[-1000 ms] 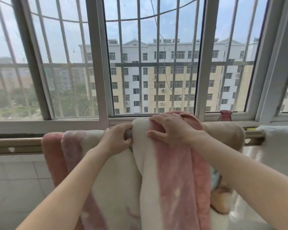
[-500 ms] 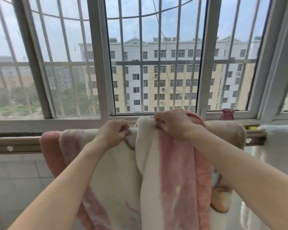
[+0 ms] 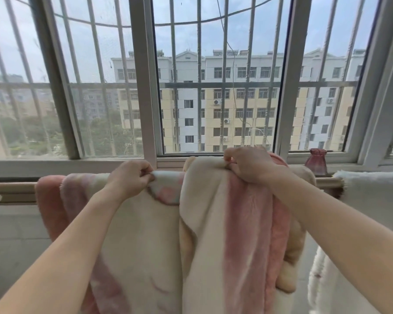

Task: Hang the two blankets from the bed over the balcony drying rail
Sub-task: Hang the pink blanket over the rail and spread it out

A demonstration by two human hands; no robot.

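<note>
Head view: pink-and-cream blanket (image 3: 145, 234) hangs over the drying rail (image 3: 11, 189), covering its middle stretch. The left part lies fairly flat. The right part is bunched in thick folds w/ a hump on top of the rail.

Left hand (image 3: 128, 179) has fingers curled, pinching the blanket's top fold right on the rail. Right hand (image 3: 250, 165) is also curled, pinching a cream fold at the top of the bunched part, just above the rail line. Hands are near each other, not touching.

At the rail's right end a white fluffy blanket (image 3: 377, 191) hangs, just beside the pink one. Prob. the 2nd of the pair, so both look to be up. Dark red vase (image 3: 317, 162) stands on the sill behind, near the right hand.

Step in hand, by my read: spreading/evening out the pink blanket. Next move calls for drawing the bunched folds rightward along the rail while the left pinch anchors the flat part. Care req'd to keep the weight balanced front/back so it doesn't slide off, and to keep clear of the vase.
</note>
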